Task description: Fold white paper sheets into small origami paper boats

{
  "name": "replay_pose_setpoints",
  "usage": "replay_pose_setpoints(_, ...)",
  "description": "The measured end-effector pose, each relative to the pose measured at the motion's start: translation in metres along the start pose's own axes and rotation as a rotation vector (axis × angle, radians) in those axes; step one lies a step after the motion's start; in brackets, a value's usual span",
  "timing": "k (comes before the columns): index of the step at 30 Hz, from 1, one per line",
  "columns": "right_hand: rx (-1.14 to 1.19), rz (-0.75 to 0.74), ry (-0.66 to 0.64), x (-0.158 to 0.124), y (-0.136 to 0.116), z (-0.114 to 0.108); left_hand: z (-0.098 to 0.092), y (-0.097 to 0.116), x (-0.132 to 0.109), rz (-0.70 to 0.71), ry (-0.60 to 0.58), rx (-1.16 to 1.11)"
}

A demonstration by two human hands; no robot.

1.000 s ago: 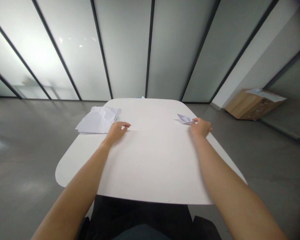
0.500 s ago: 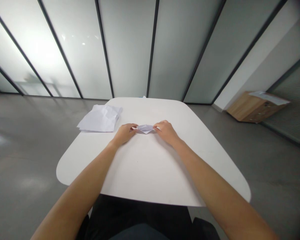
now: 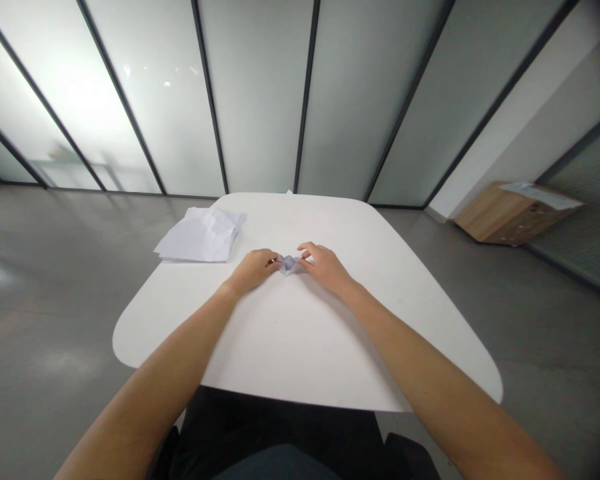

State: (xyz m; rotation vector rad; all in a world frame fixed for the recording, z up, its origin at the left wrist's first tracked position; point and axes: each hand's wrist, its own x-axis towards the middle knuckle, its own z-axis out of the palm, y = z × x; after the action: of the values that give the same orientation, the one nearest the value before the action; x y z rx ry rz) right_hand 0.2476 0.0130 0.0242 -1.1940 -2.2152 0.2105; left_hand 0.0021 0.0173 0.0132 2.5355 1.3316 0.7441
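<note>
Working at a white table [image 3: 300, 347], a person leans both bare forearms in over the top, and the two hands meet around a small piece of folded paper [image 3: 288, 265]. It sits a little beyond the middle of the tabletop, between the hands, its folds opened into a shallow hollow with a point toward the person. Whether it rests on the surface or is held just above it, I cannot tell.

The left hand [image 3: 257, 268] pinches the paper's left end between thumb and fingers. The right hand [image 3: 327, 267] is at the other end, its thumb against the paper and a finger curved up, apart from it; whether the remaining fingers close on that end, I cannot make out.

Beyond the left hand, near the table's left edge, lies a loose stack of white sheets [image 3: 197, 235], creased and unevenly piled, one corner jutting past the edge. Dark trousers [image 3: 280, 427] show below the near edge. Frosted glass panels [image 3: 260, 93] in dark frames rise past the far end, and off to the right a wooden cabinet [image 3: 495, 213] stands on the grey floor [image 3: 45, 300], papers [image 3: 540, 193] lying on top.
</note>
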Motion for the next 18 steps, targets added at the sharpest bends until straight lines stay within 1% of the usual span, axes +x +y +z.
replay_pose_setpoints(6, 0.16, 0.059, 0.053, 0.001, 0.002, 0.008, 0.007, -0.001, 0.001, 0.096, -0.058, 0.079)
replay_pose_setpoints(12, 0.311, 0.141, 0.027, -0.001, 0.002, 0.018, 0.015, 0.001, 0.0, 0.119, -0.051, 0.171)
replay_pose_setpoints(15, 0.328, 0.161, 0.022, -0.001, 0.0, 0.021, 0.016, 0.003, -0.002, 0.107, -0.046, 0.184)
replay_pose_setpoints(18, 0.243, 0.139, 0.002, -0.001, -0.004, 0.022, 0.015, 0.005, -0.001, 0.108, -0.051, 0.181)
